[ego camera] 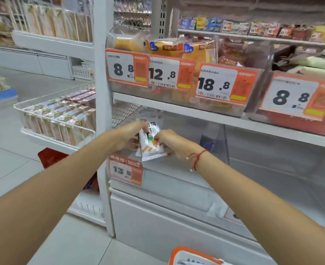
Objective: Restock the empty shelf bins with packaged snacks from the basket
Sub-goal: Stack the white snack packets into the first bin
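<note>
White plastic snack packets with orange print (pixel 150 145) being pinched between left hand (pixel 126 137) and right hand (pixel 174 143), long axis upright, clear empty bin (pixel 186 169) lying just beyond both.

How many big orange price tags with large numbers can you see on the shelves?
5. Four run along the upper shelf: 8.8, 12.8, 18.8 and 8.8. One, 13.5, sits below the hands. Others may be hidden.

Orange price tags (pixel 172 75) line the upper shelf at centre and right, with yellow bread packs (pixel 196 49) behind them; a wire rack of wrapped sandwiches (pixel 62 117) hangs at left above the grey floor (pixel 8 165)
</note>
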